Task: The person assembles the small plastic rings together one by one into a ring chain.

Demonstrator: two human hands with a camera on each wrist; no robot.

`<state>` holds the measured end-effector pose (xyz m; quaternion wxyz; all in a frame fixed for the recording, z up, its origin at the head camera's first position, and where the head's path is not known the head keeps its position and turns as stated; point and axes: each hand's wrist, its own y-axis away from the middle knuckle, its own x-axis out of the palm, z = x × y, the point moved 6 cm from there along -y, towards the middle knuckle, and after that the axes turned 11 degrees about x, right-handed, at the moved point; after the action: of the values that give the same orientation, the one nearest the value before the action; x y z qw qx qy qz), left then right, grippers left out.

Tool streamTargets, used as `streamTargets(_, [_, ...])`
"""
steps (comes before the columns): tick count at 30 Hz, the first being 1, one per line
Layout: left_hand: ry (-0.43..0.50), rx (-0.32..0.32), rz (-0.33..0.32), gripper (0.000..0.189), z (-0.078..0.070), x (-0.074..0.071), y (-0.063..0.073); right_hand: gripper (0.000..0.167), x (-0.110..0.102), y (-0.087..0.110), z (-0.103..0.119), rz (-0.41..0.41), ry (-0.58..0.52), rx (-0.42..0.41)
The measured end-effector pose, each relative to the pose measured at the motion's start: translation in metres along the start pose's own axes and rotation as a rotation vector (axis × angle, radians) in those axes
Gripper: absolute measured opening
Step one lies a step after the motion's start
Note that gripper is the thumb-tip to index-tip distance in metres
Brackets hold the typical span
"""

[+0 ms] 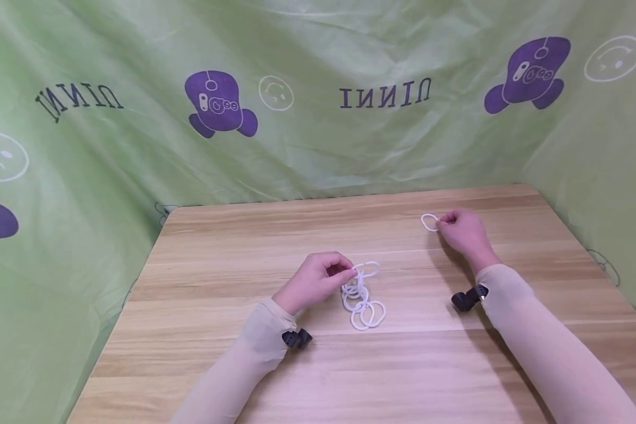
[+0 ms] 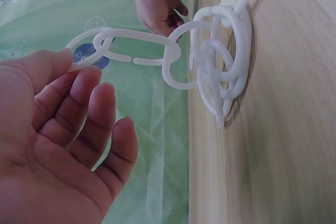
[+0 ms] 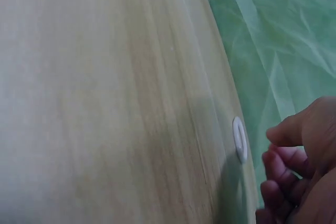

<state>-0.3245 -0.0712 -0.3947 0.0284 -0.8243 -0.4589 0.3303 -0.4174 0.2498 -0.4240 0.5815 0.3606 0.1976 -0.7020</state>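
My left hand [image 1: 318, 280] pinches the end link of a white plastic link chain [image 2: 245, 51] between thumb and forefinger. Part of the chain hangs from the fingertips, while the other links lie bunched on the wooden table. An open gap shows in one link [image 2: 142, 36] close to the fingers. At the back right, my right hand [image 1: 463, 231] is beside a single loose white link [image 3: 237, 137]. In the right wrist view, this link lies on the table, apart from the loosely bent fingers.
The wooden table [image 1: 191, 330] reaches back to a green printed curtain [image 1: 307, 141], which also hangs along both sides. A small black camera [image 1: 469, 298] sits on the right wrist, another [image 1: 297, 338] on the left.
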Motion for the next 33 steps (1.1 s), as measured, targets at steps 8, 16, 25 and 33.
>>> streamTargets(8, [-0.022,0.025,0.003,0.009,-0.003,-0.001,0.000,0.035,0.004,-0.008,-0.004,0.007,0.162,0.045])
streamTargets(16, [-0.031,-0.006,0.007,0.008,-0.003,-0.002,-0.001,0.026,0.011,-0.011,-0.004,0.063,0.160,-0.041])
streamTargets(25, [-0.030,-0.012,0.012,0.008,0.000,0.000,-0.001,0.027,0.008,-0.008,-0.011,0.046,0.235,-0.039])
streamTargets(33, [-0.026,-0.004,0.007,0.009,0.002,0.003,-0.001,0.020,0.014,0.004,-0.004,0.048,0.277,-0.133])
